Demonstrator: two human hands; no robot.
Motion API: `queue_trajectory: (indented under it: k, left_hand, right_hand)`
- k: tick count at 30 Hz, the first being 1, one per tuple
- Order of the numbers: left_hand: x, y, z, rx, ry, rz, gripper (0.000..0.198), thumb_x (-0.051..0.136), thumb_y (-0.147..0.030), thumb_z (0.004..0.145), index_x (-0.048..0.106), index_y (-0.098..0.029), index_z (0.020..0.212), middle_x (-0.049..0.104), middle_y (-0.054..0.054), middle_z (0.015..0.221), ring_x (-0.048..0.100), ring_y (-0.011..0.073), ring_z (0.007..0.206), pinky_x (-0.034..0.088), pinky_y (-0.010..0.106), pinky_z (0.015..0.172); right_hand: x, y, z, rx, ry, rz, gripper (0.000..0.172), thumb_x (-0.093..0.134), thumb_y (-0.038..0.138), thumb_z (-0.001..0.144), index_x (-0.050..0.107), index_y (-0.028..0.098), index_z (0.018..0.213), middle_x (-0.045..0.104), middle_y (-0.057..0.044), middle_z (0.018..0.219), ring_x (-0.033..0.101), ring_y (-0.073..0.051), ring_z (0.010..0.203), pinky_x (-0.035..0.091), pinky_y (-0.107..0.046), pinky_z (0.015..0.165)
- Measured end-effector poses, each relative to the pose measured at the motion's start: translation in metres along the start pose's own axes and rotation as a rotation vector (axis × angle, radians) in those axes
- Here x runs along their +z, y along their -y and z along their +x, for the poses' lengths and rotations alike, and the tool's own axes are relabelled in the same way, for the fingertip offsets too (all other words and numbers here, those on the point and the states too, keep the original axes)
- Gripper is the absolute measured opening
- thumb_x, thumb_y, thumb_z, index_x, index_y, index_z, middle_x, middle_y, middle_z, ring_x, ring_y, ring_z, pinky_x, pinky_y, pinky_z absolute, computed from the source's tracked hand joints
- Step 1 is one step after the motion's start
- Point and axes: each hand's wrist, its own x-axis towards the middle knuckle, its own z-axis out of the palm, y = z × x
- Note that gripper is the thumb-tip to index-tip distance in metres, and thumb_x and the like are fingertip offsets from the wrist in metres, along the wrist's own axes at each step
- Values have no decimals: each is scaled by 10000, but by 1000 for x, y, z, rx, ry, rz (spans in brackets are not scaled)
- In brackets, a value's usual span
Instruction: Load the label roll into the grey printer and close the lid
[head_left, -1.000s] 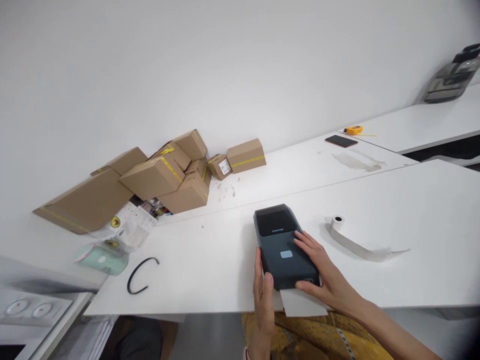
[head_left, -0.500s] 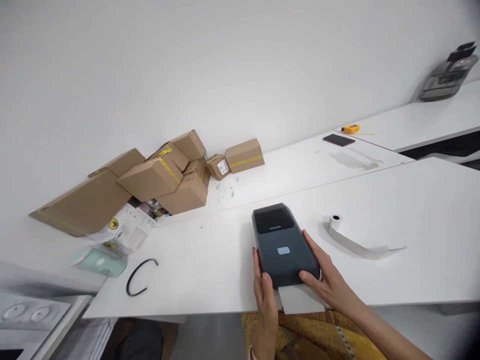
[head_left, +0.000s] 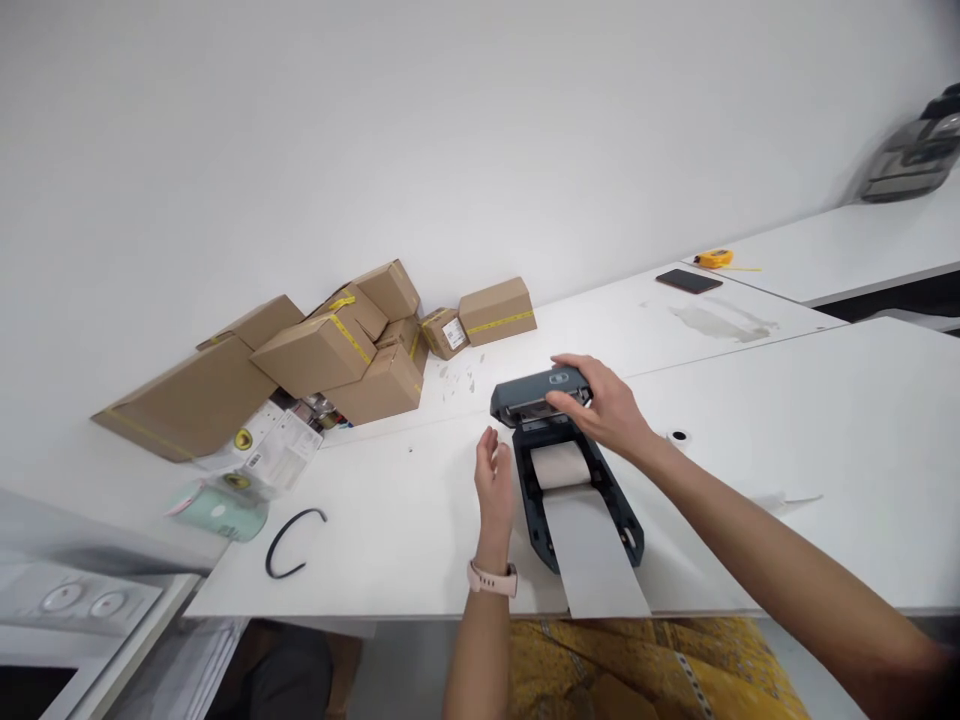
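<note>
A dark label printer (head_left: 534, 510) lies on the white table with its lid (head_left: 525, 388) swung up and back. Inside sits a roll of label paper (head_left: 559, 464), and its strip (head_left: 596, 550) runs out past the table's front edge. My right hand (head_left: 604, 405) grips the lid's right end, thumb on the near face and fingers over the top. To the left of the printer, my left hand (head_left: 493, 475) is raised beside the lid, fingers slightly bent and holding nothing; a pink band is on that wrist. A small paper roll (head_left: 679, 438) stands behind my right forearm, partly hidden.
Cardboard boxes (head_left: 315, 355) are piled against the wall at left, with a mint-green container (head_left: 225, 510) below them. A black curved band (head_left: 271, 550) lies at front left. Back right hold a phone (head_left: 688, 281) and a yellow tape measure (head_left: 716, 259).
The printer's lid has gone from closed to raised, showing the paper roll inside. My right hand moved up onto the lid. My left hand let go of the printer's side and moved up.
</note>
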Motion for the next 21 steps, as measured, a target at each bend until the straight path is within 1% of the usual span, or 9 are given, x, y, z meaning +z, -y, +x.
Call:
queue_trajectory:
  k: [2,4,7,9,12,14,16,19,21]
  left_hand:
    - [4,14,12,-109,62,92,668,630,-536,899,491,-176,1444,513,180,1517,504,288,1391,415,408,1136]
    - [10,26,16,-157,107,136,684,649,-507,889,472,-164,1454,552,192,1476,563,292,1325,458,403,1086]
    - [16,34,14,-113,99,208,619,616,-493,911,495,-183,1433,580,169,1456,592,285,1287,467,401,1069]
    - [16,35,10,-92,84,254,590,581,-489,931,497,-188,1431,576,162,1465,586,283,1296,461,400,1072]
    - [15,32,6,-81,91,283,611,530,-480,959,430,-196,1490,559,159,1485,577,277,1315,460,393,1068]
    - [14,30,5,-50,105,316,629,499,-469,974,368,-218,1536,557,150,1490,571,275,1325,454,400,1073]
    - [13,28,5,1,123,368,630,466,-458,989,318,-256,1567,545,127,1507,552,275,1348,437,414,1090]
    - [13,23,6,63,156,441,598,410,-440,1009,291,-313,1581,464,63,1580,460,267,1435,379,426,1147]
    - [14,21,6,80,175,476,587,379,-415,1016,283,-316,1586,406,35,1617,400,257,1477,337,424,1181]
  right_hand:
    - [2,1,21,121,48,21,470,555,568,914,593,241,1248,688,-106,1230,651,-300,1091,500,-461,946]
    - [3,0,40,225,96,54,497,556,606,896,603,251,1241,700,-92,1210,660,-293,1060,504,-457,924]
    - [7,-6,61,316,115,108,531,566,651,870,619,256,1221,705,-85,1208,653,-293,1084,498,-463,941]
    - [12,-12,69,334,112,145,616,574,678,854,584,247,1294,675,-108,1281,620,-309,1174,481,-482,988]
    - [16,-18,69,266,104,173,793,551,701,861,415,233,1486,541,-151,1470,502,-331,1350,413,-526,1094]
    - [14,-21,64,182,86,141,834,515,694,890,319,228,1553,442,-164,1555,417,-337,1425,345,-553,1154]
    - [11,-21,57,105,76,80,809,477,672,924,287,230,1574,392,-164,1589,371,-342,1455,304,-577,1178]
    - [6,-19,48,30,88,10,729,445,618,965,293,245,1572,402,-151,1587,378,-340,1452,325,-589,1166]
    - [6,-16,39,-29,0,-33,662,466,564,975,346,240,1540,434,-152,1561,392,-334,1442,351,-578,1154]
